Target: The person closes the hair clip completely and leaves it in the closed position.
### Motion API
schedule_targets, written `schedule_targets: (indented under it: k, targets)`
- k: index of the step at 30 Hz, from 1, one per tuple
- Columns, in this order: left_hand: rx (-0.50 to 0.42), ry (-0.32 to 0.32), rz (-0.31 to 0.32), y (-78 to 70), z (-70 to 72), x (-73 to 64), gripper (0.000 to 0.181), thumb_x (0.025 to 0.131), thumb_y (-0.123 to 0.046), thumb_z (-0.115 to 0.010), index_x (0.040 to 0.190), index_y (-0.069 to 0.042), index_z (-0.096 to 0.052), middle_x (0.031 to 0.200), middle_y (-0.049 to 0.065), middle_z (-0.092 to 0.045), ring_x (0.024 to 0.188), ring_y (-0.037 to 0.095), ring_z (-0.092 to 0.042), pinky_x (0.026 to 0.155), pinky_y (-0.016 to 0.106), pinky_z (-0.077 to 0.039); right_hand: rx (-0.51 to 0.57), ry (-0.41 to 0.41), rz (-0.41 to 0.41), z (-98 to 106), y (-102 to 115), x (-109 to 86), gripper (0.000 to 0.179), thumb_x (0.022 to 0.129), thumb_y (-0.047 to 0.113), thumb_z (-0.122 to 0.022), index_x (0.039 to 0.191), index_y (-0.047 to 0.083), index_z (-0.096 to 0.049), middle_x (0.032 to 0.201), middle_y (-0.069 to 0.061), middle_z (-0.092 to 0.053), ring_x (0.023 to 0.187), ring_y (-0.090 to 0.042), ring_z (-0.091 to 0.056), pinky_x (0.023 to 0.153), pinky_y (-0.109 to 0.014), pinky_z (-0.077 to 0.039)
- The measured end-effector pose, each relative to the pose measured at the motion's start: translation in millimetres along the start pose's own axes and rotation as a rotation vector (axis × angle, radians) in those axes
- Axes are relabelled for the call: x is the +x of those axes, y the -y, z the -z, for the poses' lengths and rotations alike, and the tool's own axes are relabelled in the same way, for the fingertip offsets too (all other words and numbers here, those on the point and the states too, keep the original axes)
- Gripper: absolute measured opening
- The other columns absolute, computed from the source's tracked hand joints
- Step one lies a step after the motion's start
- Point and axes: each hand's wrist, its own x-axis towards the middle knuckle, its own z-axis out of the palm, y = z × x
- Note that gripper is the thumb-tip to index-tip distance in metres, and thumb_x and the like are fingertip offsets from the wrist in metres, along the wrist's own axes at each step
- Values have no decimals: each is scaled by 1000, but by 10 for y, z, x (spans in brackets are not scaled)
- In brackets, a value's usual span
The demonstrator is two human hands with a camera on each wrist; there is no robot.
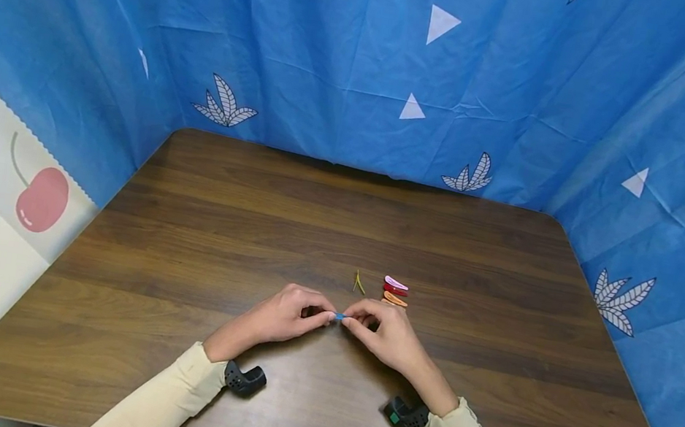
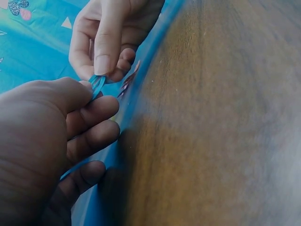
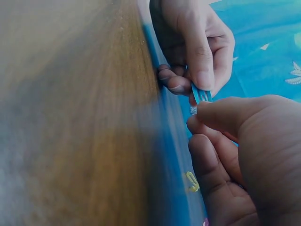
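A small blue snap hair clip (image 1: 339, 316) is held between both hands just above the table, near its middle. My left hand (image 1: 290, 315) pinches one end between thumb and index finger. At the other end, my right hand (image 1: 387, 332) pinches the clip the same way. In the left wrist view the clip (image 2: 97, 84) shows slim blue strips between the two thumbs. The right wrist view shows the clip (image 3: 202, 94) too, its ends covered by fingertips. Beyond the hands lies a yellow hair clip (image 1: 359, 282), its two parts spread apart.
Right of the yellow clip lie a pink hair clip (image 1: 396, 283), a red hair clip (image 1: 395, 290) and an orange hair clip (image 1: 395, 300) in a stack-like row, close to the right hand. A blue curtain (image 1: 352, 60) hangs behind the brown wooden table (image 1: 247, 229).
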Motion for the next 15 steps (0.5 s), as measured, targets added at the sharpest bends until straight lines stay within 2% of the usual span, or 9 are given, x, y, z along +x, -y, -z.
schedule_targets:
  k: [4,15]
  targets:
    - [-1,5,3,-9,-3,2,13,101,-17,-68,105,-10,-79,99,-2,-78,90,5,-70,79,25,-57,1,8,-12,10,5,-2,4,96,20,-76,99,20,-77,87,12,-72,77,-1,-65,71,-25,-56]
    - [14,12,-8,-13,-8,5,13,102,-17,-67,103,-10,-79,95,-3,-77,85,2,-66,76,23,-55,38,6,-37,12,-3,-16,4,94,20,-77,98,21,-79,85,13,-74,75,-2,-66,67,-25,-55]
